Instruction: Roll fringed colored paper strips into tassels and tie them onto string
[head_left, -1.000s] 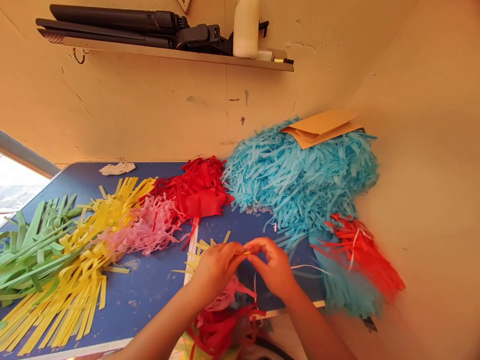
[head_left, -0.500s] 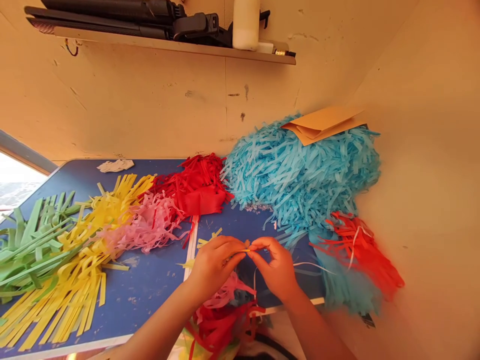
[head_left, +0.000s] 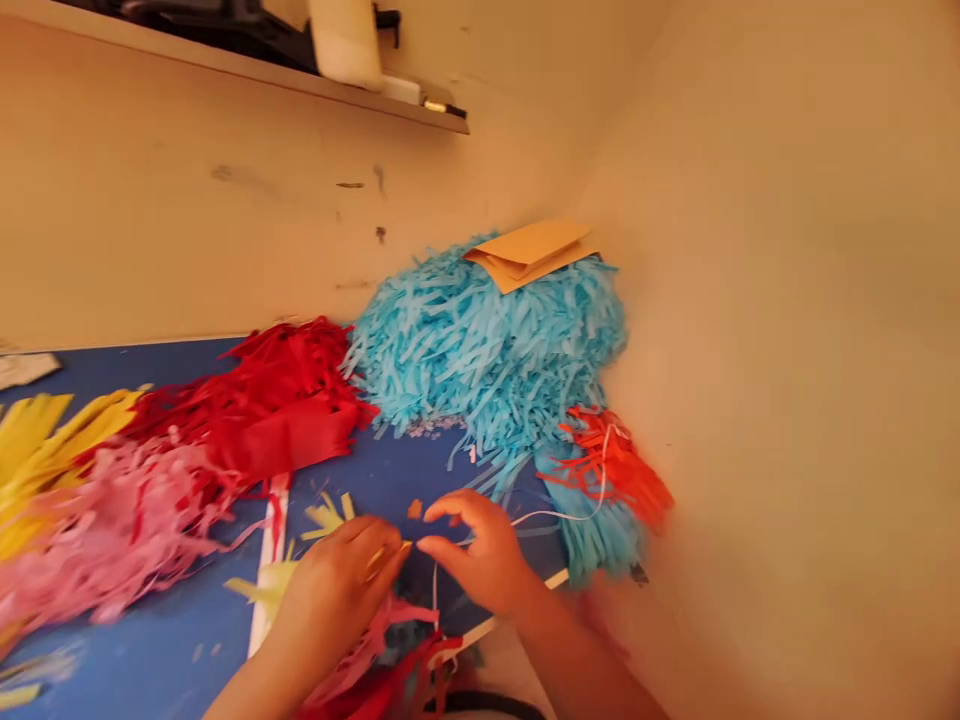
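Note:
My left hand point(head_left: 341, 585) is closed, pinching a thin yellow paper strip point(head_left: 406, 546) whose end pokes out past the fingertips. To its right, my right hand point(head_left: 480, 550) has thumb and index finger apart with nothing between them. A small orange-brown scrap point(head_left: 415, 510) shows just beyond the gap between the hands. Below my hands lies pink fringed paper point(head_left: 394, 620) and red tissue paper point(head_left: 375, 692), partly hidden by my left arm. A thin white string point(head_left: 547, 515) runs from behind my right hand towards the right.
A large light-blue fringed paper heap point(head_left: 487, 350) carries a folded orange sheet point(head_left: 529, 250). Red fringe point(head_left: 285, 400), pink fringe point(head_left: 135, 500) and yellow fringe point(head_left: 45, 430) cover the blue table point(head_left: 172, 640) on the left. Orange-red fringe point(head_left: 630, 470) sits by the wall. A shelf point(head_left: 225, 70) is overhead.
The view has swung to the right, so the table's things appear further left. My fingertips, close together on the yellow strip before, have parted; the strip is in my left hand.

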